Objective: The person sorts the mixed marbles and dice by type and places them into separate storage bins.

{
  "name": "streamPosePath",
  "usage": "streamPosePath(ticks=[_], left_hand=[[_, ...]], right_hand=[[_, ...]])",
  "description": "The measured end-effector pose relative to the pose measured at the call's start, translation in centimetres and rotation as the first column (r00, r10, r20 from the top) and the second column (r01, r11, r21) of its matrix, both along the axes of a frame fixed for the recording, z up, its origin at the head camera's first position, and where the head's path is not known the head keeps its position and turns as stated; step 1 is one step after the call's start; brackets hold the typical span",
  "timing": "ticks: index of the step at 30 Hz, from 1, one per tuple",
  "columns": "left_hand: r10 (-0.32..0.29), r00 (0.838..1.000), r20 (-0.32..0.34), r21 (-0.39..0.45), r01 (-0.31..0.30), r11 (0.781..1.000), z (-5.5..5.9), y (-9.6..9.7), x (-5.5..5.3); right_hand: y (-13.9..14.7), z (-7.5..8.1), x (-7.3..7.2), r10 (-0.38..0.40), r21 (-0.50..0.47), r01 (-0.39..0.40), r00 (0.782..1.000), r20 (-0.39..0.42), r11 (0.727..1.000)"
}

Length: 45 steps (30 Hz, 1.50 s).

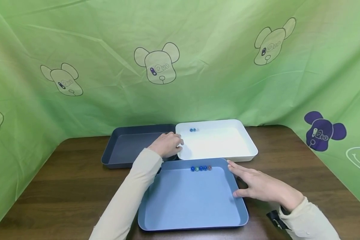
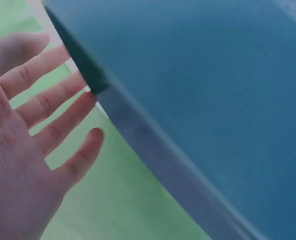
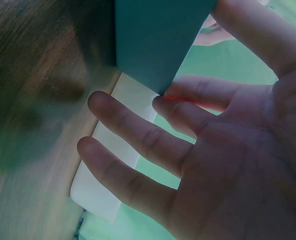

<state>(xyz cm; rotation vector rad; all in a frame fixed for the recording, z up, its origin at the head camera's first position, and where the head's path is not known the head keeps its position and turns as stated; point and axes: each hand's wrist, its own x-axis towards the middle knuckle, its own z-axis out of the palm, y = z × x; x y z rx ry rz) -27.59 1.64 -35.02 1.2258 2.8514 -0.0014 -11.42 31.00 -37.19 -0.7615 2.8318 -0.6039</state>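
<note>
My left hand (image 1: 167, 145) reaches over the place where the dark tray (image 1: 135, 143) meets the white tray (image 1: 219, 141), holding nothing. In the left wrist view its fingers are spread and slightly bent beside the blue tray (image 2: 202, 115). At the blue tray's right side, my right hand (image 1: 262, 185) has its fingertips at the back corner and its thumb at the right rim. The right wrist view shows the fingers (image 3: 138, 132) spread loosely around that corner. Several glass marbles (image 1: 201, 168), mostly blue, lie in a row near the blue tray's back wall.
Small marbles (image 1: 191, 130), at least two of them blue, sit at the white tray's back left. All three trays stand close together on a brown wooden table (image 1: 63, 193). A green cloth (image 1: 114, 100) with printed bear heads hangs behind and beside the table.
</note>
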Motion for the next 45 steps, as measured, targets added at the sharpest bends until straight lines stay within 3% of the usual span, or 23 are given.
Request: streamPosePath(ticks=[8, 19, 28, 37, 45], left_hand=[[-0.05, 0.999, 0.017, 0.041, 0.05, 0.998, 0.8, 0.0, 1.4], [-0.113, 0.992, -0.056, 0.038, 0.115, 0.993, 0.4, 0.6, 3.1], [-0.16, 0.984, -0.084, 0.077, 0.166, 0.983, 0.7, 0.7, 4.2], [-0.157, 0.987, -0.029, 0.084, 0.159, 0.984, 0.7, 1.1, 5.6], [-0.176, 0.984, -0.037, 0.105, 0.179, 0.978, 0.4, 1.0, 6.1]], right_hand=[[0.0, 0.0, -0.1, 0.001, 0.005, -0.001, 1.0, -0.003, 1.0], [0.0, 0.0, 0.0, -0.002, -0.005, 0.002, 1.0, 0.005, 1.0], [0.0, 0.1, -0.2, 0.005, 0.001, -0.005, 1.0, -0.008, 1.0], [-0.1, 0.0, -0.1, 0.0, 0.0, 0.0, 1.0, -0.002, 1.0], [-0.1, 0.1, -0.1, 0.005, 0.002, -0.005, 1.0, -0.004, 1.0]])
